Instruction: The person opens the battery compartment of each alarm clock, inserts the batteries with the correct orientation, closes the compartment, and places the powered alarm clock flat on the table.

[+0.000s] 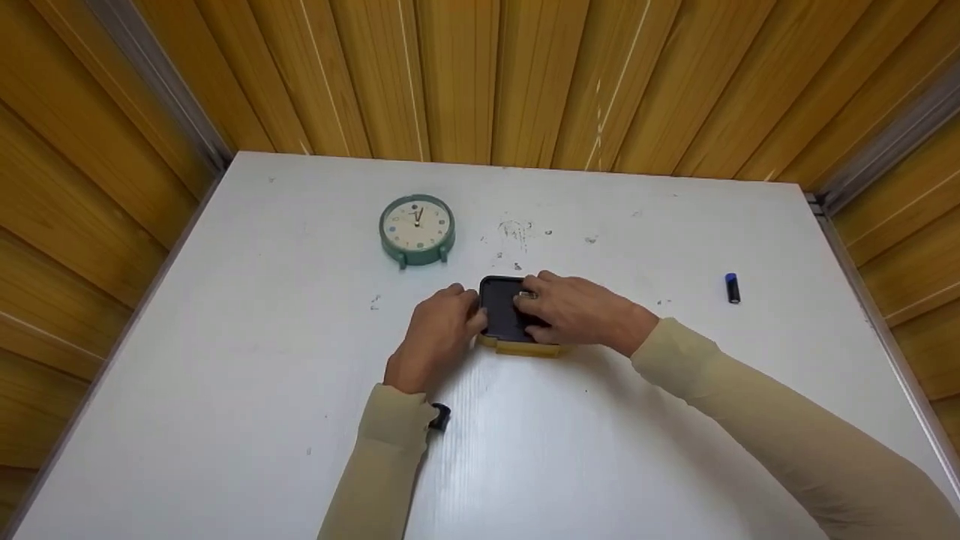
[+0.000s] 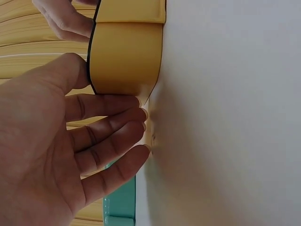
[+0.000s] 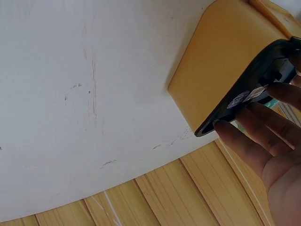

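A yellow box-shaped device with rounded corners sits on the white table, its black panel facing up. At its left side is my left hand; the thumb bears on the black rim and the fingers lie along the yellow side, holding it steady. My right hand reaches over the panel from the right, fingertips touching it beside a round sticker and a pale label. Part of the panel is hidden under these fingers.
A green round clock with a cream dial lies face up behind and left of the device. Far to the right is a black battery with a blue end. Wood-patterned walls close in the table's back and sides.
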Available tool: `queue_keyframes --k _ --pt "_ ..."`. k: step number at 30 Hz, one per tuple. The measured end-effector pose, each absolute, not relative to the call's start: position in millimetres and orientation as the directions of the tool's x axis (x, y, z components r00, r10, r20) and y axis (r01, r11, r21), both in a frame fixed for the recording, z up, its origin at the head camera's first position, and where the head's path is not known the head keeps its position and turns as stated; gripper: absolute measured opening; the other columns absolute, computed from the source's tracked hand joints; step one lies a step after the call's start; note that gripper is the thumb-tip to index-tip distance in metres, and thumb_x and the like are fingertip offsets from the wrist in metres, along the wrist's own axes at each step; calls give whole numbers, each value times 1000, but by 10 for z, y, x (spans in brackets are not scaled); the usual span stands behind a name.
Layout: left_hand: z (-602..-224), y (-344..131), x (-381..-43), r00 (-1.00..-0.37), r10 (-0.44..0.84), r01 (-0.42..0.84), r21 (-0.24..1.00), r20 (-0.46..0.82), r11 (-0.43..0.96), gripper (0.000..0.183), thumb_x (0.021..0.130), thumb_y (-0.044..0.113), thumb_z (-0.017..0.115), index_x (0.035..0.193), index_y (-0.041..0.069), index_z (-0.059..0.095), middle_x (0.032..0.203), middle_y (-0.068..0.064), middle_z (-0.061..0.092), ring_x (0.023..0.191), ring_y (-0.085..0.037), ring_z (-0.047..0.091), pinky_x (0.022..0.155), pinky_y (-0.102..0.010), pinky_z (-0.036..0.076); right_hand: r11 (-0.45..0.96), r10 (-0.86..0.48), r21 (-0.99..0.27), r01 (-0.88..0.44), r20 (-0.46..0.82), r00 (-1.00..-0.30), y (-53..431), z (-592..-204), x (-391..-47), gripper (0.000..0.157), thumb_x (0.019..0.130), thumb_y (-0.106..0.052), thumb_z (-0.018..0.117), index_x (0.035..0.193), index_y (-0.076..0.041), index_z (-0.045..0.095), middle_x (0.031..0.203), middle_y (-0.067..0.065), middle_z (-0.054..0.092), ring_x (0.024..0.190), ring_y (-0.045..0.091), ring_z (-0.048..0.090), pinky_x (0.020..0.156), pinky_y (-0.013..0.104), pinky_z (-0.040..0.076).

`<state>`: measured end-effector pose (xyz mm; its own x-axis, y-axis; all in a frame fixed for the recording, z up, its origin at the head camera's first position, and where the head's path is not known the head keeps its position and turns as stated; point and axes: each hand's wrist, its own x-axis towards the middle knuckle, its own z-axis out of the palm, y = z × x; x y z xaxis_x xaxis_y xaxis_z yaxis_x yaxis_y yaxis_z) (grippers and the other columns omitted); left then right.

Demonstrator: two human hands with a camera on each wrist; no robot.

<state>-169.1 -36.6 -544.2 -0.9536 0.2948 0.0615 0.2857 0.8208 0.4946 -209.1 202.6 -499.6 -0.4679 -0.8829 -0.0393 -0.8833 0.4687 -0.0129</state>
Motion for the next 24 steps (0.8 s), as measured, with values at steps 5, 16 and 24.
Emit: queue_keyframes --k 5,16,24 --pt "-5447 -369 -1696 -950 301 304 483 86 821 22 105 23 61 96 5 71 89 -5 60 78 -22 53 75 -41 49 424 -902 88 -901 -44 -429 2044 -5019 -2046 41 101 -18 68 135 4 68 113 18 65 97 31 62 86 40 57" --pt "-5451 -352 -1702 -951 302 293 495 63 818 24 106 23 61 100 4 73 91 -5 61 79 -21 53 76 -40 49 248 -947 315 -916 -119 -297 2061 -4997 -2051 37 100 -8 71 134 5 69 125 20 68 104 34 63 93 41 56" --pt "-5456 -358 -1686 -957 287 266 508 39 819 24 106 24 60 102 4 73 92 -4 60 81 -21 53 77 -39 49 428 -903 -36 -903 -51 -426 2074 -4983 -2092 44 103 -21 69 137 6 67 117 18 66 102 31 64 90 43 56"
